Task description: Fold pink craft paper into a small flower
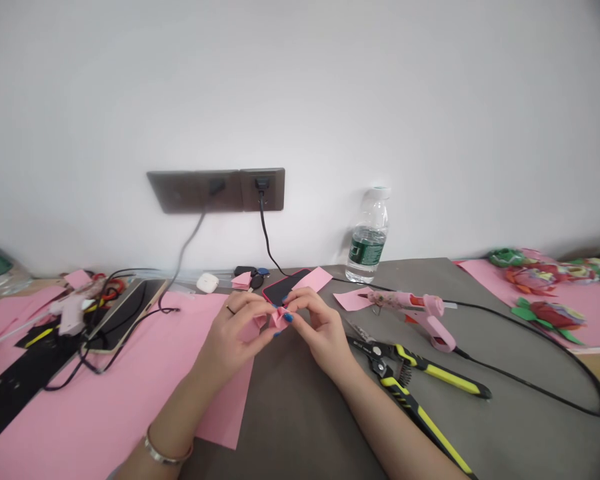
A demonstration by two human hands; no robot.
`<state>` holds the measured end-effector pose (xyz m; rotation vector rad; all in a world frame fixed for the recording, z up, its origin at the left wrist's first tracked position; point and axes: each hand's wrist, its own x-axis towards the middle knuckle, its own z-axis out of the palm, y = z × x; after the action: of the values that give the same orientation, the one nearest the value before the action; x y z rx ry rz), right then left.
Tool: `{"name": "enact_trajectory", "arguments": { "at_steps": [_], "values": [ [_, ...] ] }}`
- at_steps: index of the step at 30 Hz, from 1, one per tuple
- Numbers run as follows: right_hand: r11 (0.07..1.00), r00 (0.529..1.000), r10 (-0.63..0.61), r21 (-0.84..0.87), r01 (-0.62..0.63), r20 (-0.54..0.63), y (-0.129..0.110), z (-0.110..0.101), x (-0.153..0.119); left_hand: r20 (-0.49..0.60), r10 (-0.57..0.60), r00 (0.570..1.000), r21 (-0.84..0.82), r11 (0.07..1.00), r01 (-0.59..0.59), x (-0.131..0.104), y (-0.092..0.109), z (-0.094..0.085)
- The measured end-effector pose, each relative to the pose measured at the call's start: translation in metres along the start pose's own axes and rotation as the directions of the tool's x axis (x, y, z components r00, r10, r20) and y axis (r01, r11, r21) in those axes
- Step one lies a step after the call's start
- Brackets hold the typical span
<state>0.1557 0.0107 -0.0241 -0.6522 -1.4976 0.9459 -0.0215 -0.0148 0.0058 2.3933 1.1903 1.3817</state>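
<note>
Between my two hands, near the middle of the view, is a small folded piece of pink paper (pixel 279 319). My left hand (pixel 240 327) pinches it from the left with thumb and forefinger; a dark ring and a bracelet show on this side. My right hand (pixel 315 323) pinches the same piece from the right, its blue-nailed thumb on the paper. Just behind the hands lie a red-edged phone (pixel 285 287) and a pink paper strip (pixel 313 278). A large pink sheet (pixel 115 407) lies beneath and left of my left forearm.
Right of my hands are a pink glue gun (pixel 415 305), yellow-black pliers (pixel 410 373) and a water bottle (pixel 367 243). Paper flowers (pixel 555 313) rest at the far right. Another phone (pixel 127 317) with black cables lies left. A wall with sockets (pixel 263 190) stands behind.
</note>
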Motion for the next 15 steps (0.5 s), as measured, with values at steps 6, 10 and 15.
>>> {"name": "enact_trajectory", "arguments": {
  "at_steps": [6,10,15],
  "values": [
    [1.0,1.0,-0.017,-0.024,0.017,-0.02,-0.003,0.003,-0.001,-0.071,0.049,0.996,0.065,0.997,-0.044,0.0,0.001,0.0],
    [0.999,0.998,-0.017,-0.039,0.015,-0.053,-0.005,0.006,-0.002,-0.086,0.002,0.996,0.113,0.994,0.008,0.0,0.007,0.003],
    [1.0,0.997,-0.015,-0.026,0.013,-0.07,-0.003,0.007,-0.003,-0.127,-0.025,0.992,0.161,0.986,0.046,-0.001,0.009,0.007]
  ]
}}
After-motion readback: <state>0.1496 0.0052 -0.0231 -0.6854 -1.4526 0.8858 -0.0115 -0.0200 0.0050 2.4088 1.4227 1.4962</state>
